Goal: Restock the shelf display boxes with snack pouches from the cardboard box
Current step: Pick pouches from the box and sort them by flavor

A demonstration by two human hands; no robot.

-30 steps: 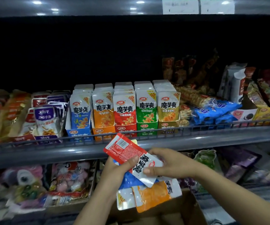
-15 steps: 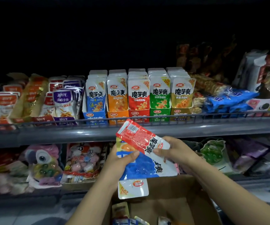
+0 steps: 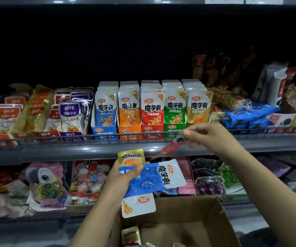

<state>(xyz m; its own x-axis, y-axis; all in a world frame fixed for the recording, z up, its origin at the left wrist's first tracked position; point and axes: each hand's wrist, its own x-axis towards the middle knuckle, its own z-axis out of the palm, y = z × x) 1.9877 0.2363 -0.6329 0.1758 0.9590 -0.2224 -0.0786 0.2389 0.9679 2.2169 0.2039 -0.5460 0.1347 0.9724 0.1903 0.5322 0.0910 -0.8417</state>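
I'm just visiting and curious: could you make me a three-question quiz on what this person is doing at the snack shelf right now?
1. True or false: the right hand pinches a red pouch.
2. Which pouch lies on top in the left hand? A green B blue C purple
3. What colour is the middle display box of the five?

Key: 1 true; 2 B, the blue pouch; 3 red.

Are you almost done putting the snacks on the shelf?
Nearly, it seems. The five display boxes already look packed full. Right now the right hand pinches a red pouch just below the shelf rail, near the red and green boxes. The left hand holds a small stack with a blue pouch on top. A few more pouches lie in the cardboard box.
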